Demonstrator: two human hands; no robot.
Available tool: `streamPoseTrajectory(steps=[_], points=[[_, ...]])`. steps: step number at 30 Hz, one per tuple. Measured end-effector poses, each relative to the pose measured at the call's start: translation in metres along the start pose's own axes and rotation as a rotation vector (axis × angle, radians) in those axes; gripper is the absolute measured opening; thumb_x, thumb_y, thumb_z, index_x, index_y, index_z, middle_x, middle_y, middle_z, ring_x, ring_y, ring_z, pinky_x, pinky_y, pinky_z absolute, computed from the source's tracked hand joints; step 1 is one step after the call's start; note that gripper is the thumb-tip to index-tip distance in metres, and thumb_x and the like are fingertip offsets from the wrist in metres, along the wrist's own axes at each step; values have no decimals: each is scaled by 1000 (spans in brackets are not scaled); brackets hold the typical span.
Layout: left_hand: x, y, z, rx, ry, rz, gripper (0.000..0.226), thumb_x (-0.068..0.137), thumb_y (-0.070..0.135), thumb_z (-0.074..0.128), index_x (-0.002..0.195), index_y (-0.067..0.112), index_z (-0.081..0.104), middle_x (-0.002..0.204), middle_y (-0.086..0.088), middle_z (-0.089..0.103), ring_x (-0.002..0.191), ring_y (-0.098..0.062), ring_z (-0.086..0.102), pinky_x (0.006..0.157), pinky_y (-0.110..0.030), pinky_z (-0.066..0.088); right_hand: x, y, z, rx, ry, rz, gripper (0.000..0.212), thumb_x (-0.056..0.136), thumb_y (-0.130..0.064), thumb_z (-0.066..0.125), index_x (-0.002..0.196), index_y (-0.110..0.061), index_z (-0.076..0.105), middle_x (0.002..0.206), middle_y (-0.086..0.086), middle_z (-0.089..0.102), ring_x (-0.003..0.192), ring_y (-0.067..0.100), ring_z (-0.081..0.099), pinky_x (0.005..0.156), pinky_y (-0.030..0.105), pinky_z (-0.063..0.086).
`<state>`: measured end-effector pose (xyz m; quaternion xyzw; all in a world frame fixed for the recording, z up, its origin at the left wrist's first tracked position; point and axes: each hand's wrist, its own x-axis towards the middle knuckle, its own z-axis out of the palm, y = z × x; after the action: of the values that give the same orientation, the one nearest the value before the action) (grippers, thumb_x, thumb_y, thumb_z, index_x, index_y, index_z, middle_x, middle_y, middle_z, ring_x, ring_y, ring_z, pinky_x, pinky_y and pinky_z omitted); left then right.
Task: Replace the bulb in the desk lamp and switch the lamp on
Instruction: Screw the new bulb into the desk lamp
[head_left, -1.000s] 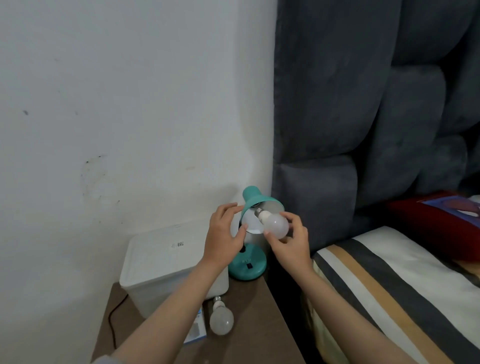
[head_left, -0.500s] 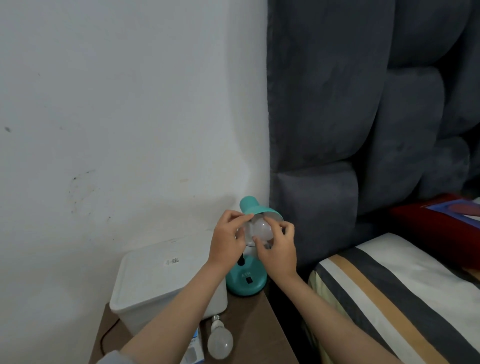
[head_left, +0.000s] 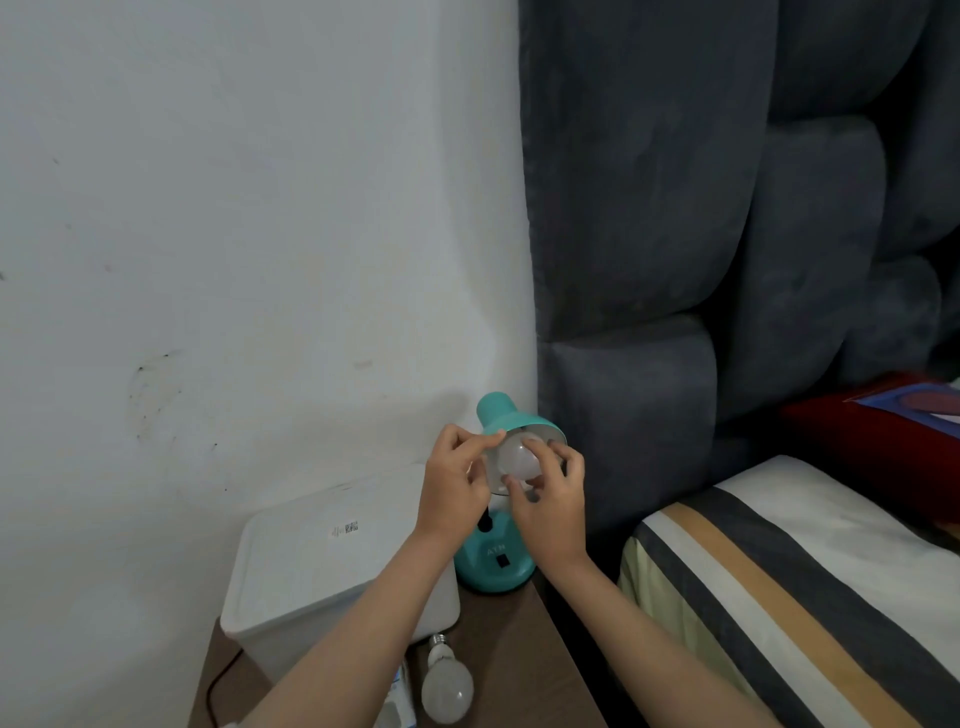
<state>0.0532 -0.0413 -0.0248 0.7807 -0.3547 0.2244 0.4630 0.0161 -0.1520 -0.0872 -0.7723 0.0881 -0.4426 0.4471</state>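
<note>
Low in the centre of the frame, my right hand (head_left: 551, 512) is wrapping its fingers around the white bulb (head_left: 515, 460) sitting inside the teal desk lamp (head_left: 496, 564) shade, while my left hand (head_left: 453, 486) is pinching the shade's rim. A spare bulb (head_left: 445, 686) is lying on the nightstand (head_left: 524, 670) below, beside a white box (head_left: 317, 566).

Pretty dim, flat indoor light — soft shadows on the wall (head_left: 260, 208), slightly soft focus, wide-angle bending at edges.
</note>
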Motion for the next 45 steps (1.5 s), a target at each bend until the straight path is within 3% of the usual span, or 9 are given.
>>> streamPoseTrajectory(steps=[4,9,14,20,24,31,35,40,45], points=[[0,1,0,-6,0,-14,43,78,-14,55,107,15,68,81,5,43,75,-3,48,65,-7,42,-1,3,0,62,22,93,47,79,-18,73,121,-21,53,110,4,51,86,22,65,75,31,57],[0,3,0,-2,-7,-14,44,78,-13,55,107,18,68,80,4,42,73,-7,48,64,-8,41,1,-5,0,98,86,186,50,80,-25,73,121,-7,50,110,11,57,89,19,63,65,2,44],[0,5,-1,0,0,-30,39,78,-11,57,104,16,68,83,-6,47,73,-12,51,65,-9,43,-6,-3,7,92,74,33,49,81,-8,69,126,-18,53,119,10,44,88,16,62,74,18,55],[-1,3,-1,7,-10,-25,42,78,-11,56,104,19,68,82,-6,47,74,-11,49,64,-11,43,-3,-9,6,139,146,201,48,80,-25,72,121,-9,51,113,10,54,93,18,61,69,7,47],[-1,2,-1,9,3,-24,42,78,-12,56,104,19,68,82,-6,47,75,-11,49,64,-12,44,-10,-7,11,161,104,103,53,80,-10,71,128,-14,50,120,7,43,97,15,59,77,17,54],[-1,1,-1,4,1,-25,42,79,-11,55,104,19,68,79,2,44,72,-12,48,61,-12,42,-6,-13,9,212,140,308,49,81,-26,71,124,-12,51,104,0,59,84,19,67,75,30,57],[-2,2,-1,10,6,-11,39,79,-10,56,105,18,68,80,5,42,73,-12,49,63,-10,42,-12,-12,10,165,120,172,53,80,-9,70,128,-13,49,120,6,46,88,11,62,76,16,54],[-2,0,0,15,-1,-12,42,79,-11,55,105,19,68,80,0,44,70,-13,48,61,-16,44,-8,-10,9,198,143,280,46,81,-27,71,120,-15,51,109,5,56,82,19,67,66,13,52],[-3,1,-1,13,8,-16,44,78,-13,55,105,20,68,80,1,44,70,-12,48,61,-17,45,-10,-13,12,199,132,197,55,79,-10,72,127,-11,46,121,3,42,90,18,63,75,23,56]])
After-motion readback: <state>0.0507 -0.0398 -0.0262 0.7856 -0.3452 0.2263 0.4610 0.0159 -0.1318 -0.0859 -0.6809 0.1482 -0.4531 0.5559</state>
